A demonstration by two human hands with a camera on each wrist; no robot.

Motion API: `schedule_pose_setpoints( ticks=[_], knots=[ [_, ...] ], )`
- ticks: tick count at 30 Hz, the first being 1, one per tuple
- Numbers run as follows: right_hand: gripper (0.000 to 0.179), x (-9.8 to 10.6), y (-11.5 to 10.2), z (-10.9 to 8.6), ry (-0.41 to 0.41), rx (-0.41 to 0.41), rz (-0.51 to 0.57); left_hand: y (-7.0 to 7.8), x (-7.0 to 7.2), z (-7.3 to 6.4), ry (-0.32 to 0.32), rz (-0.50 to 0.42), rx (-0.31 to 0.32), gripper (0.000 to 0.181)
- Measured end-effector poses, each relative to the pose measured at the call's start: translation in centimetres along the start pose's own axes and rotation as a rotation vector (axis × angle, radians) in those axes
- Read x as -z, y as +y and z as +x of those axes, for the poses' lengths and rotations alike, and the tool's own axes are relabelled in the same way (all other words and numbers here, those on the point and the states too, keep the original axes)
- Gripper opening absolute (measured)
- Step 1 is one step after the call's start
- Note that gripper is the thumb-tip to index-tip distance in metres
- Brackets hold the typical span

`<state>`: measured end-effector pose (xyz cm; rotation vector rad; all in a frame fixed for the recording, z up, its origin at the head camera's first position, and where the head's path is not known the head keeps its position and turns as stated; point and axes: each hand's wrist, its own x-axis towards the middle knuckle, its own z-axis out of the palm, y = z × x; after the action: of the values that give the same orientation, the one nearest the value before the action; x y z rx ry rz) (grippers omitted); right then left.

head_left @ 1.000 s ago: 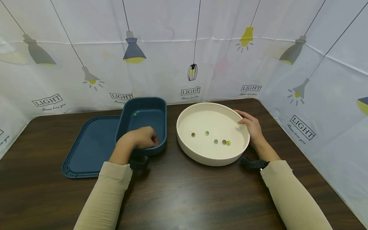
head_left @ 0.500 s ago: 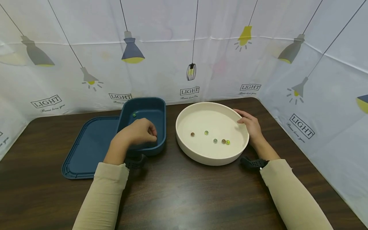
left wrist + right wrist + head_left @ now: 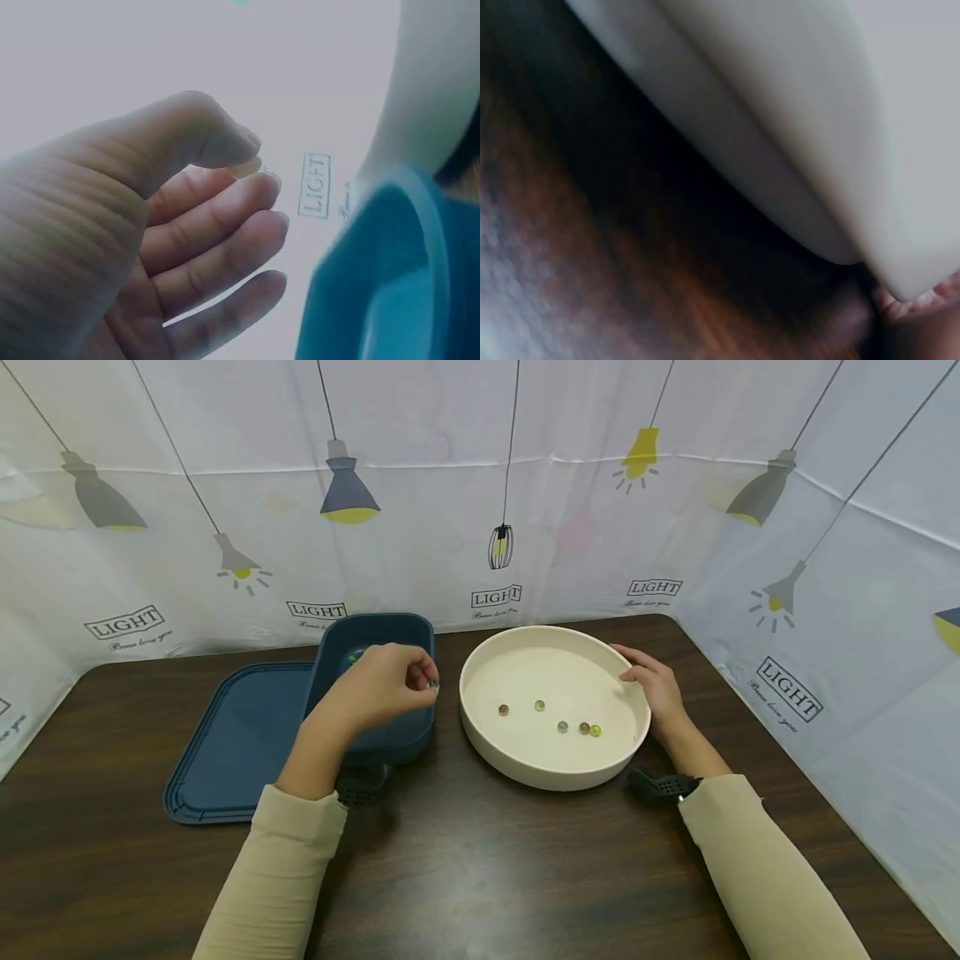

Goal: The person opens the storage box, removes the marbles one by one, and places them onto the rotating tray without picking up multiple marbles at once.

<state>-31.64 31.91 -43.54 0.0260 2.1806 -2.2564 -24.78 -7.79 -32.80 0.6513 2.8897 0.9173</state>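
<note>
My left hand [image 3: 378, 689] is above the right side of a deep blue rectangular container [image 3: 405, 742]. Between its thumb and index finger it pinches a small glass marble [image 3: 433, 682], mostly covered by the fingertips; in the left wrist view the marble [image 3: 244, 169] shows as a pale sliver. A green marble [image 3: 352, 657] lies at the container's far left, partly behind the hand. My right hand [image 3: 658, 693] grips the right rim of a round cream bowl [image 3: 540, 774], thumb over the inside. Several marbles [image 3: 562, 727] rest on the bowl's floor.
A flat blue lid [image 3: 240, 743] lies left of the container, its right edge partly under or behind it. All stand on a dark wooden table [image 3: 480, 877]. A white curtain [image 3: 435, 552] printed with lamps hangs at the back and right.
My left hand has risen out of the blue container and moved right and away, and a marble now shows at its fingertips. The right hand stays on the bowl's rim.
</note>
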Motion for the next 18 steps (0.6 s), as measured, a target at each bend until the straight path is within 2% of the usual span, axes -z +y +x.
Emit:
schedule_pose_setpoints(
  ticks=[3,8,14,18],
  knots=[
    [0.058,0.0,0.0,0.0,-0.001,0.004,0.009,1.1,-0.3,0.1,0.006,-0.003,0.000,0.008],
    [0.058,-0.1,-0.1,0.0,0.002,-0.007,0.015,2.5,-1.8,0.8,-0.042,0.012,-0.018,0.008],
    [0.058,0.0,-0.2,-0.1,0.012,-0.018,0.002,2.9,-3.9,1.5,-0.077,0.094,-0.033,0.008],
    [0.058,0.1,-0.2,0.0,0.009,-0.017,-0.006,3.1,-4.8,1.6,-0.084,0.106,-0.050,0.009]
  ],
)
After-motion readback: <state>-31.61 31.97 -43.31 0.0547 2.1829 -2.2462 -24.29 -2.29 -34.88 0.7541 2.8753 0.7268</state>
